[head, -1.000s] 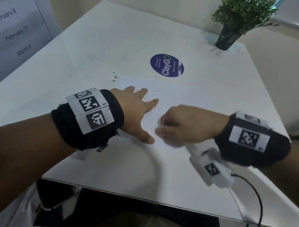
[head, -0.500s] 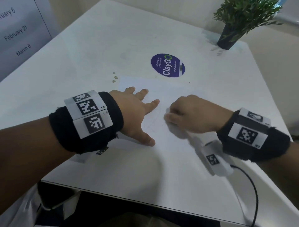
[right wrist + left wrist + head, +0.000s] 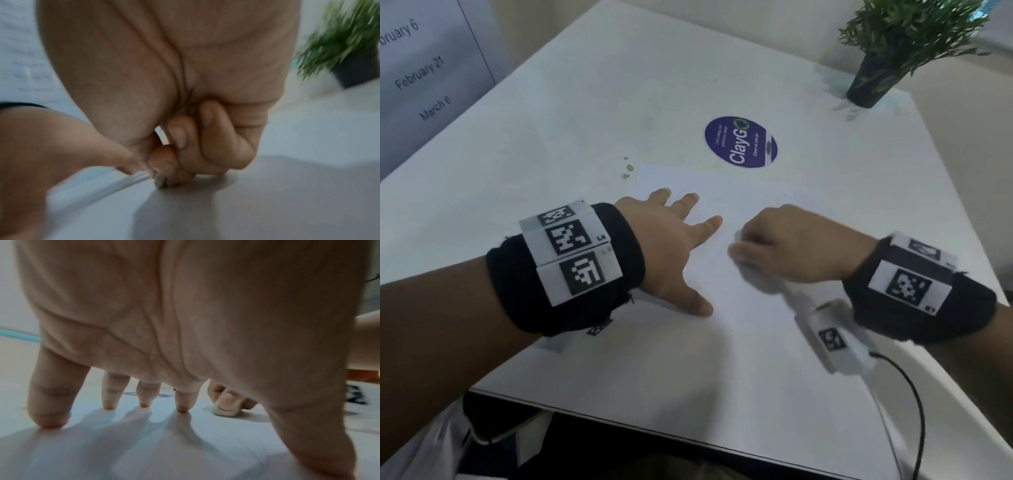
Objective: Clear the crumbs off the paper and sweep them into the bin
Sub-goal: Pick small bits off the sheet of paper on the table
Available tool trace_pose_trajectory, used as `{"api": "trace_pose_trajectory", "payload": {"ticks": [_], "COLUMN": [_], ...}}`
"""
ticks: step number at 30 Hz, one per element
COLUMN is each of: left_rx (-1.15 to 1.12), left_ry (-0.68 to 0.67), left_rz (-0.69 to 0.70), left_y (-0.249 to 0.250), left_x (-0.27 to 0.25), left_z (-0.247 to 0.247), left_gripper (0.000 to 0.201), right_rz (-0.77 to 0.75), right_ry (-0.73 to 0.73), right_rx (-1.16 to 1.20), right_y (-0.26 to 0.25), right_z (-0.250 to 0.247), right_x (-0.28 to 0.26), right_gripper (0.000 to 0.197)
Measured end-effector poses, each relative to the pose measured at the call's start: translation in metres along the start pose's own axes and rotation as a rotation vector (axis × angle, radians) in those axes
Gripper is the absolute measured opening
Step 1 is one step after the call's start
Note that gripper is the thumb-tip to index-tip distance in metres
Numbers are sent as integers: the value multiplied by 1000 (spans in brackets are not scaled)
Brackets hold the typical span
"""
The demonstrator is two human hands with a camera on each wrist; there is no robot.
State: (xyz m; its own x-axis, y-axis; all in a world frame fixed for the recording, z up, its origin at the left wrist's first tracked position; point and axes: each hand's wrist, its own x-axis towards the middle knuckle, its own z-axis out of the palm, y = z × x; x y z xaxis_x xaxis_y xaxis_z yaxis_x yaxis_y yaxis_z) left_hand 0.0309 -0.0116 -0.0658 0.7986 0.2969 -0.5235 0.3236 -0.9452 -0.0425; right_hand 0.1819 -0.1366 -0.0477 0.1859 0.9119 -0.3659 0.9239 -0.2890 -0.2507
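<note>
A white sheet of paper (image 3: 739, 192) lies on the white table (image 3: 585, 102). My left hand (image 3: 688, 240) presses flat on the sheet's left part with its fingers (image 3: 111, 395) spread. My right hand (image 3: 784, 246) is curled just right of it and pinches a small white eraser (image 3: 226, 412) against the paper; the eraser's tip (image 3: 160, 180) touches the sheet. A few small brownish crumbs (image 3: 628, 168) lie on the table just past the paper's far-left corner. No bin shows in any view.
A round purple sticker (image 3: 741, 142) sits beyond the paper. A potted plant (image 3: 866, 89) stands at the far right corner. A white wrist device (image 3: 835, 342) with a black cable hangs under my right wrist. The table's front edge (image 3: 619, 421) is close to me.
My right hand with the eraser slid away from me and slightly right over the paper, then stayed about there. The left hand kept pressing in the same spot.
</note>
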Motion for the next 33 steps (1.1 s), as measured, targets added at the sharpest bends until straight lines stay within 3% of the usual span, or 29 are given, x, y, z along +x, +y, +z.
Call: {"api": "trace_pose_trajectory", "payload": {"ticks": [2, 5, 10, 14, 19, 24, 28, 30, 33], "left_rx": [-7, -7, 7, 3, 4, -3, 8, 7, -1], "left_ry": [-4, 12, 6, 22, 4, 20, 7, 12, 23], "left_rz": [0, 2, 6, 2, 2, 0, 3, 3, -3], "left_y": [0, 0, -1, 0, -1, 0, -1, -2, -1], "left_x": [0, 0, 1, 0, 0, -1, -1, 0, 0], "left_z": [0, 1, 1, 3, 0, 1, 0, 1, 2], "left_gripper": [125, 125, 125, 124, 124, 124, 124, 125, 129], "right_rz": [-20, -178, 28, -177, 35, -137, 92, 44, -117], "right_ry": [34, -76, 49, -62, 63, -55, 68, 68, -58], "right_rx": [5, -7, -30, -35, -56, -20, -17, -25, -31], "right_y": [-4, -28, 0, -34, -2, -29, 2, -8, -29], "right_z": [4, 25, -1, 23, -2, 20, -4, 1, 16], "right_x": [-1, -8, 8, -2, 14, 2, 19, 15, 4], "right_gripper": [44, 42, 46, 40, 47, 41, 46, 44, 42]}}
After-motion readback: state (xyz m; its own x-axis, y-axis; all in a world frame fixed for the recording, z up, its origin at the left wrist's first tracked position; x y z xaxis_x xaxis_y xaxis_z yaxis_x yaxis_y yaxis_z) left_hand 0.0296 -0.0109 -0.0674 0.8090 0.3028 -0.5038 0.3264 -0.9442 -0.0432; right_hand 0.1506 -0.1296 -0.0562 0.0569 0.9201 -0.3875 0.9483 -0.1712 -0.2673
